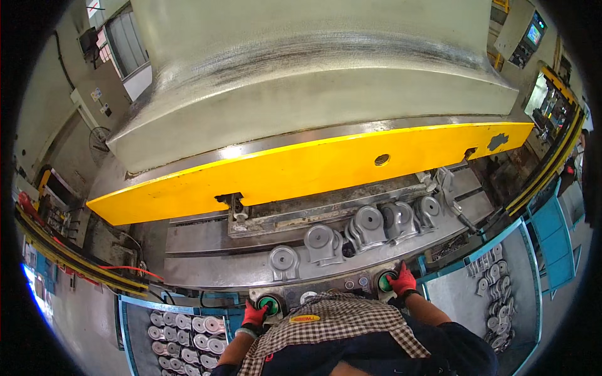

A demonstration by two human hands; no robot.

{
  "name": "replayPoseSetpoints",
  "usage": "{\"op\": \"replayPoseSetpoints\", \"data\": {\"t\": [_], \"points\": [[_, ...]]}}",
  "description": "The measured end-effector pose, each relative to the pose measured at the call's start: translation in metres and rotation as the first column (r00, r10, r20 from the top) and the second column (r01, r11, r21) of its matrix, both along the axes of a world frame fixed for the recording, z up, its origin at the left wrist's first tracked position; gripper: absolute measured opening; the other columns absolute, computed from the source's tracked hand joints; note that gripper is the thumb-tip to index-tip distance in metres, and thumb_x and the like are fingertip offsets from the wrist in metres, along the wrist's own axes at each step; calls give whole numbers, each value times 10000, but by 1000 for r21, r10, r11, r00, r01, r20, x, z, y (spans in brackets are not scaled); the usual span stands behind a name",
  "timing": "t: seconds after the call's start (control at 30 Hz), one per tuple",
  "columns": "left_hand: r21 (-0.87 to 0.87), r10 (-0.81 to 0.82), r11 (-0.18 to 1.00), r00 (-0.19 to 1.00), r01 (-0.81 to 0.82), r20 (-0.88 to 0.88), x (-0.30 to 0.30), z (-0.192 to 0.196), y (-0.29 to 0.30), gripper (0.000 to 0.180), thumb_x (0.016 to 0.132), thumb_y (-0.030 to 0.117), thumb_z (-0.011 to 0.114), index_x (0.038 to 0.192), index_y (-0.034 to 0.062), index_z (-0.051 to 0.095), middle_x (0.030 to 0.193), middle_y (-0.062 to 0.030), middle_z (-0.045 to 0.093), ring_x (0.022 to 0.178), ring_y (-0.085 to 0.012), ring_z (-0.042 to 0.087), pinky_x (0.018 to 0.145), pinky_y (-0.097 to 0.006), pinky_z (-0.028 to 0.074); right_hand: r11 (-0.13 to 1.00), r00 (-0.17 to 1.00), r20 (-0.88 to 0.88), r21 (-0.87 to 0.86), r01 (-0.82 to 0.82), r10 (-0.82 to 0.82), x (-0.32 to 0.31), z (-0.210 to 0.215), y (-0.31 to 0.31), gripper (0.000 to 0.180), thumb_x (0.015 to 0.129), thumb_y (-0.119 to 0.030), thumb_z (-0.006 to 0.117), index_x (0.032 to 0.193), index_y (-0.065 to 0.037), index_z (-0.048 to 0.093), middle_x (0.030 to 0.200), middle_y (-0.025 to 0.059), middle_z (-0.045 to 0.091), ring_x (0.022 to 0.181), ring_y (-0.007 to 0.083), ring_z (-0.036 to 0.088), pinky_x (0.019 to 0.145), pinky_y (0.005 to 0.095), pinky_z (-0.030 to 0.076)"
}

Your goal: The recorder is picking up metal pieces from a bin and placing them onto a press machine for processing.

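Observation:
Both my hands wear red gloves and rest at a control panel [326, 289] in front of my body. My left hand [254, 313] reaches over the dark ring around a green push button [269, 305], fingers stretched onto it. Toward the right, my right hand [404, 281] lies at a second green push button [385, 281] in a similar ring, its thumb apart from the fingers. Neither hand holds a loose part. Beyond the panel, several grey round-headed metal parts [369, 224] stand in a row on the press bed [207, 263].
A large press ram [326, 94] with a yellow front plate [301, 166] spans the space above the bed. Blue-framed bins [125, 326] [538, 301] with metal parts flank me. Yellow-black guard posts [75, 263] stand at the left, and a screen [534, 34] is at the upper right.

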State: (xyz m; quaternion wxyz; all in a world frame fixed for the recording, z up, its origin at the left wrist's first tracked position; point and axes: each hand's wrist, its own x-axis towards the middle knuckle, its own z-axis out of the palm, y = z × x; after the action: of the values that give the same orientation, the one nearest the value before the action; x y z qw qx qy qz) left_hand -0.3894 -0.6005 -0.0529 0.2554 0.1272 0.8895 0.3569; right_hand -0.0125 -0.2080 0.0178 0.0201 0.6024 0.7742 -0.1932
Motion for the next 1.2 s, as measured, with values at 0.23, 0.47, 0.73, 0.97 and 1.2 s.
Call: {"op": "replayPoseSetpoints", "data": {"t": [0.23, 0.47, 0.73, 0.97, 1.2], "points": [[109, -40, 994, 997, 32, 64, -6, -16, -10, 1002, 646, 385, 756, 1343, -33, 170, 1248, -228, 458, 1173, -295, 442, 958, -348, 376, 995, 997, -74, -96, -5, -2, -5, 13, 0, 994, 675, -568, 630, 1382, -45, 167, 1211, 266, 444, 1105, 365, 474, 906, 400, 406], [-382, -369, 801, 883, 461, 291, -2, 229, 56, 679, 780, 481, 588, 1222, -18, 457, 1219, -196, 505, 1166, -295, 454, 955, -327, 371, 990, 931, -338, -67, 124, -139, 11, -32, 1, 771, 796, -454, 546, 1365, -41, 228, 1238, 284, 413, 1137, 398, 433, 945, 419, 372], [374, -572, 698, 790, 611, -221, -44, 411, 208, 404, 880, 267, 515, 1229, 67, 487, 1074, -31, 540, 947, -122, 490, 827, -243, 394, 982, 880, -447, 15, 186, -160, 2, -25, -7, 616, 836, -356, 518, 1323, -37, 319, 1225, 254, 434, 1108, 399, 436, 940, 430, 359], [235, -235, 859, 758, 454, -608, -71, 443, 420, 883, 732, 517, 627, 1369, 55, 226, 1367, -227, 298, 1241, -313, 358, 979, -361, 348, 983, 837, -533, 50, 179, -125, -9, -6, -10, 503, 841, -277, 491, 1266, -22, 404, 1224, 230, 449, 1112, 376, 435, 956, 422, 343], [-142, -184, 982, 826, 126, -533, -38, 420, 537, 982, 673, 611, 599, 1419, 203, 107, 1473, -142, 40, 1278, -358, 297, 1013, -478, 289, 970, 827, -543, 81, 227, -148, -7, -13, -13, 530, 819, -277, 512, 1278, -43, 388, 1220, 226, 455, 1121, 371, 434, 963, 419, 339]]}}
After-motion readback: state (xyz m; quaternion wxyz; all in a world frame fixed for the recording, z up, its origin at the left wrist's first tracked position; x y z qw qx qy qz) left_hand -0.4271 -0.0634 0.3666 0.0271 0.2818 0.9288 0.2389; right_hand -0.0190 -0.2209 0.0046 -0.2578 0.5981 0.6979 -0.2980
